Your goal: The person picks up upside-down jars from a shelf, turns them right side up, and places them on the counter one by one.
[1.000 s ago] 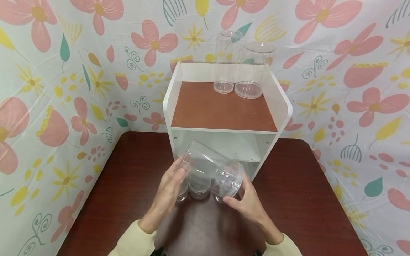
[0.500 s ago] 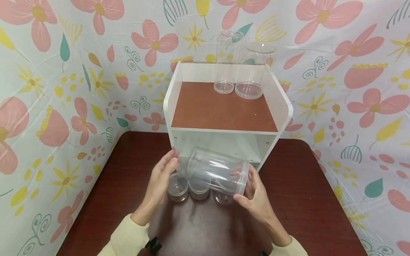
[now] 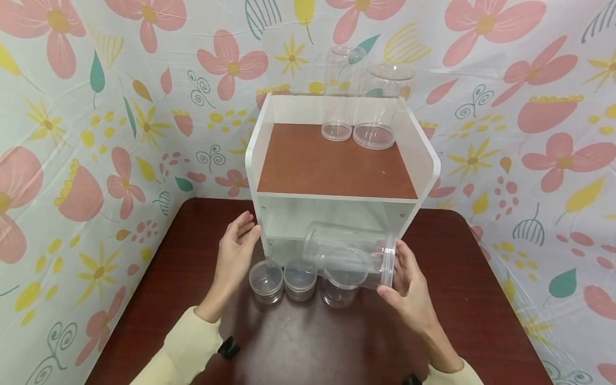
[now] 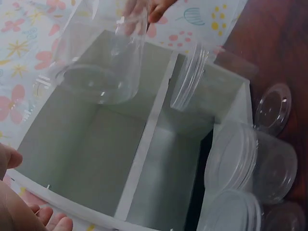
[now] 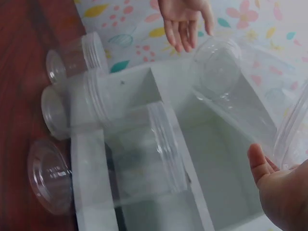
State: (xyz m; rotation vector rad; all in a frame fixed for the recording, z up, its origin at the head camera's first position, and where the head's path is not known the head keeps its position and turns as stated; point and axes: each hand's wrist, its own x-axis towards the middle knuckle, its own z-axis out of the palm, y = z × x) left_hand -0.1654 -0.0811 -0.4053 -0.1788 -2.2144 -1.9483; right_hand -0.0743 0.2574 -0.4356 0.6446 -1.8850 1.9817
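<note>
A large clear plastic jar [image 3: 348, 248] lies almost level in the air before the white shelf unit [image 3: 337, 197]. My right hand [image 3: 411, 283] grips it by its ringed right end, thumb low and fingers behind. In the right wrist view the jar's round base [image 5: 219, 72] points away from that hand. My left hand [image 3: 235, 256] hovers at the unit's left side, fingers loosely bent, apart from the jar. Below stand a left jar [image 3: 267, 286], a middle jar [image 3: 300, 283] and a right jar [image 3: 337, 295], the last partly covered by the held jar.
On the unit's brown top shelf [image 3: 308, 160] stand a narrow tall jar [image 3: 336, 131] and a wider tall jar [image 3: 373, 136]. The unit's lower compartments face me. A dark red table [image 3: 202, 235] carries everything, and a flowered cloth [image 3: 159, 133] hangs behind and beside it.
My left hand has let go of the large jar and drawn back left. My right hand has carried the jar rightward and turned it from slanted to nearly level.
</note>
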